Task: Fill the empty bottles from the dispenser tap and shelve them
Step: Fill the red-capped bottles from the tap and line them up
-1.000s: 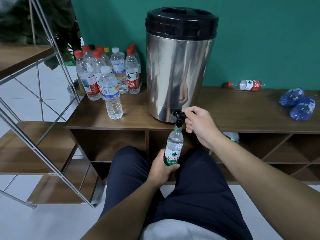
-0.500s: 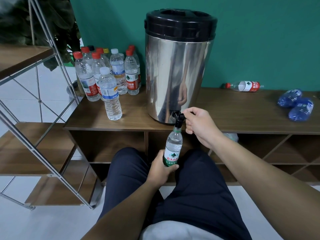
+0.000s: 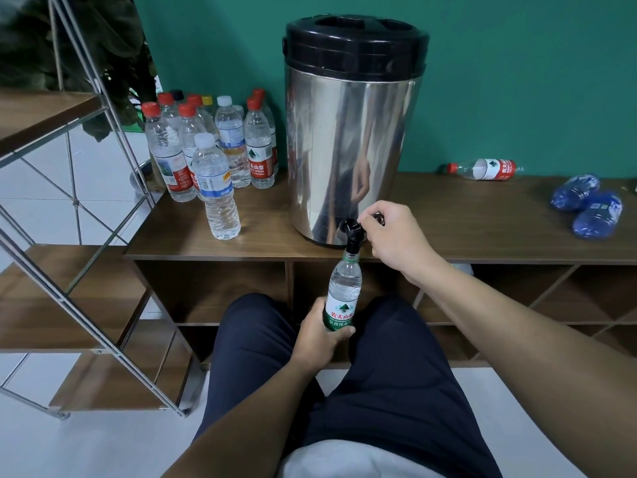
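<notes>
A steel dispenser with a black lid stands on the wooden cabinet top. Its black tap pokes out over the front edge. My left hand grips a clear green-label bottle upright, its open neck right under the tap spout. My right hand pinches the tap lever. The bottle looks nearly full. Several capped bottles stand in a cluster left of the dispenser. One red-label bottle lies on its side at the back right.
Two crumpled blue bottles lie at the right end of the cabinet top. Open cubbies sit below it. A wood-and-metal shelf rack stands at the left, with a plant behind. My knees are under the tap.
Both hands stay where they were, the bottle still held under the tap. Only my view has tilted down a little.
</notes>
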Demonstrator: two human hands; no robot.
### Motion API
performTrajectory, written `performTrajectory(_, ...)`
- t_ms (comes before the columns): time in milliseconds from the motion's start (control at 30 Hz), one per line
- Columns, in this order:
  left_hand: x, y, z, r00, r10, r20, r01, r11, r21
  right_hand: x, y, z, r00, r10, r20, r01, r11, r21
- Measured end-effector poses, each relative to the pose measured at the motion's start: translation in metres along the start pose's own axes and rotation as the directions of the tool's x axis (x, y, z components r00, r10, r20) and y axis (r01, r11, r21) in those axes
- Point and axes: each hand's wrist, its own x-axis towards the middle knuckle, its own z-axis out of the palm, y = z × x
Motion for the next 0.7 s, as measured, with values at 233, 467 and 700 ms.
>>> performTrajectory(233, 0.001, -0.003, 0.000, 1.000, 0.001, 0.002, -0.001, 1.000, -0.001, -0.007, -0.016, -0.004, 0.991, -0.132, -0.016, 0.125, 0.967, -0.222)
performTrajectory(467, 0.002, -0.003, 0.000, 1.000, 0.002, 0.006, -0.002, 1.000, -0.005, -0.012, -0.019, -0.011, 0.990, -0.132, 0.059, 0.127, 0.989, 0.074)
performTrajectory(700, 0.002, -0.002, -0.001, 0.999, -0.030, 0.017, 0.030, 0.999, -0.029, 0.009, 0.041, -0.029, 0.991, -0.134, -0.017, 0.109, 0.873, -0.475)
